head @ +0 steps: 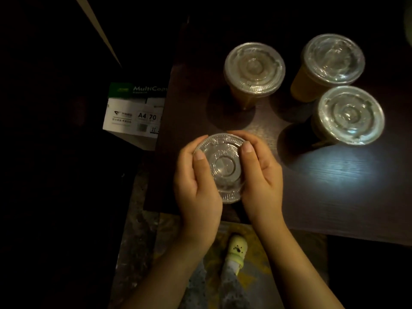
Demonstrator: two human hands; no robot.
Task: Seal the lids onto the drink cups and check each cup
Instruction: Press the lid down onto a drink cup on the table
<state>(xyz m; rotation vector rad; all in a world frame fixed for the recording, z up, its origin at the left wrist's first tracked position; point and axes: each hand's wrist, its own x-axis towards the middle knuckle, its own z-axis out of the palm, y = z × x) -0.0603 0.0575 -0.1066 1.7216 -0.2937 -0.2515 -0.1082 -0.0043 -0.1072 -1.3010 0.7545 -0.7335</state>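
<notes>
A clear plastic lid (223,166) sits on a drink cup at the near left corner of the dark table (334,197); the cup below it is hidden. My left hand (196,188) wraps the lid's left rim and my right hand (260,175) wraps its right rim, both thumbs pressed on top. Three other brown drink cups with clear lids stand further back: one in the middle (254,68), one at the far right (333,58), and one nearer on the right (350,114).
A white and green box of A4 paper (133,110) stands on the floor left of the table. Below the table edge I see a foot in a yellow sock (237,250) on patterned flooring. The surroundings are very dark.
</notes>
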